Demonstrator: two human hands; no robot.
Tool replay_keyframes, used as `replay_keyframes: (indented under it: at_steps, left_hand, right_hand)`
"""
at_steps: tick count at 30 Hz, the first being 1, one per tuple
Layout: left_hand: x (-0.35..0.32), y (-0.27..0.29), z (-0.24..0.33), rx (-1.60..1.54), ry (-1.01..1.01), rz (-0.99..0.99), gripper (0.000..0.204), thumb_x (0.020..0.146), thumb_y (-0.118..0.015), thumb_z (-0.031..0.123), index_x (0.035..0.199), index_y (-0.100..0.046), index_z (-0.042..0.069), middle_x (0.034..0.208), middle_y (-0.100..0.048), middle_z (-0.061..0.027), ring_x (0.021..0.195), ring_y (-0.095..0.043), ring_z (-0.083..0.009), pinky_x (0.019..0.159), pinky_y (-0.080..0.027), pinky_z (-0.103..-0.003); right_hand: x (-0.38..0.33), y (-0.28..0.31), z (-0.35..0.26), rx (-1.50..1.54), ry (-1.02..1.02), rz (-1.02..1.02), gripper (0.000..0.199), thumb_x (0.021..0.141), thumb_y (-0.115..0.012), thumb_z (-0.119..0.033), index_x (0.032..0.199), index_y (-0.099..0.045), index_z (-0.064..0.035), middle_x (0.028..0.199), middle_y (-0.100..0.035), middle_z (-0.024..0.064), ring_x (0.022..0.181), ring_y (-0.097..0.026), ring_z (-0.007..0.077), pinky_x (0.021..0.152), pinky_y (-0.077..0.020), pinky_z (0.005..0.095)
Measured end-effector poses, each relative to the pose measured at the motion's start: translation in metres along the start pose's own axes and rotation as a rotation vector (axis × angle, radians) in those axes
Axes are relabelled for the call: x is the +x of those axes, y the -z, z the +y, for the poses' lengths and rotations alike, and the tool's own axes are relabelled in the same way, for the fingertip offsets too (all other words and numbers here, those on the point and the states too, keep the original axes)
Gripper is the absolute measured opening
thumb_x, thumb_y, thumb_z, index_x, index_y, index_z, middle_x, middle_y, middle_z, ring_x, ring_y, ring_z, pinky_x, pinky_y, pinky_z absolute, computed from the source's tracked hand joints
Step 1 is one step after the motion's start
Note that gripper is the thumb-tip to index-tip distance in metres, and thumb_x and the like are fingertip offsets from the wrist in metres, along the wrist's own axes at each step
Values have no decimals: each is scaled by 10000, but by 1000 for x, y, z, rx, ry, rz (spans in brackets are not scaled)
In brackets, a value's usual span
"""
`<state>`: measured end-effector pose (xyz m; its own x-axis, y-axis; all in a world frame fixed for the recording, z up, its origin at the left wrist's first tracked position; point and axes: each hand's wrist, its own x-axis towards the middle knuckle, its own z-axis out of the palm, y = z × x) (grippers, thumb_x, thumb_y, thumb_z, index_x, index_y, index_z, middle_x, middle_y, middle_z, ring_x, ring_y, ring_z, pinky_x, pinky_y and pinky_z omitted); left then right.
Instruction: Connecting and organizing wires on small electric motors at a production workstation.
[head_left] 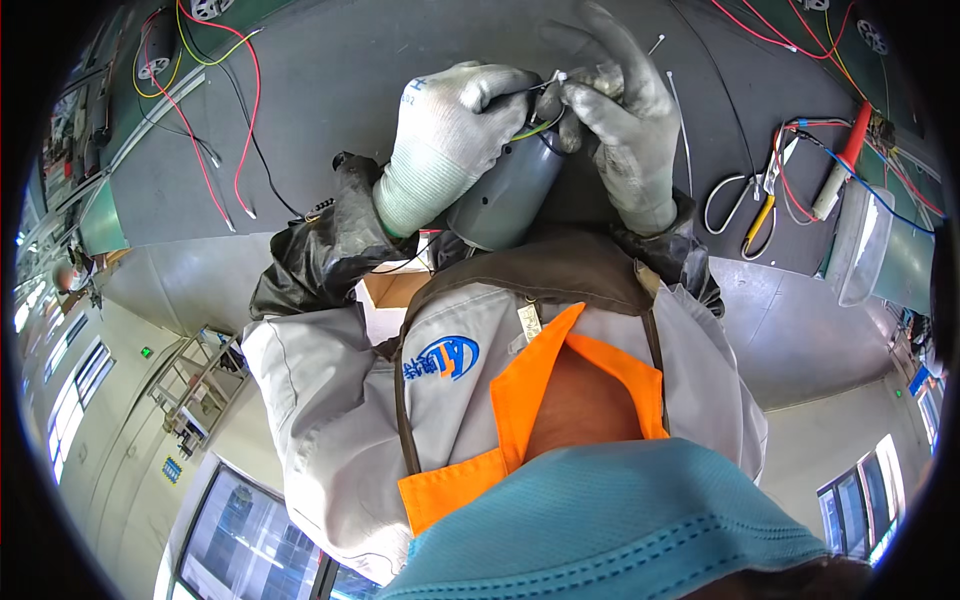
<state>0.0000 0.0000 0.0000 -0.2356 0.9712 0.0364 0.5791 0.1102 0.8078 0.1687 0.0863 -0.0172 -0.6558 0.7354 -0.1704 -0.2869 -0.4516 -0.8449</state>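
Observation:
A grey cylindrical motor housing (508,200) lies tilted on the bench close to my body, between my forearms. Short wires, one of them yellow-green (537,130), come out at its far end. My gloved left hand (465,125) is closed in a pinch on dark wires above that end. Opposite it, my gloved right hand (625,115) pinches with thumb and fingertips at a small white cable tie (561,77) around the wires. Its upper fingers are raised and smeared by motion. The exact grip is partly hidden by the fingers.
Loose white cable ties (681,125) lie right of my hands. Scissors (728,203), yellow-handled cutters (760,225), a red-and-white tool (845,165) and a clear plastic container (862,245) are at the right edge. Red wires (250,130) and a dark motor (155,50) lie left.

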Motion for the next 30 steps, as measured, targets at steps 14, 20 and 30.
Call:
replay_keyframes:
  at_steps: [14,20,30]
  left_hand:
    - [-12,-18,13,152,-175,86,271,850,-717,80,1121,-716,68,911,-721,-146,788,-702,-347,675,-578,-409]
    - [-28,-27,12,-14,-105,178,461,859,-717,16,1307,-611,55,1023,-717,-119,804,-695,-272,682,-569,-383]
    - [-23,-33,7,236,-372,224,188,856,-740,28,1034,-681,44,990,-697,-100,746,-663,-284,653,-558,-373]
  right_hand:
    - [-14,13,3,-1004,708,126,146,866,-747,-54,1010,-771,-52,988,-760,83,851,-730,218,747,-590,315]
    - [-32,44,13,-518,244,302,57,870,-702,25,895,-748,2,841,-726,80,752,-686,173,681,-549,281]
    - [56,69,26,-1278,586,344,71,769,-693,-56,734,-631,-59,832,-671,113,832,-659,355,741,-535,433]
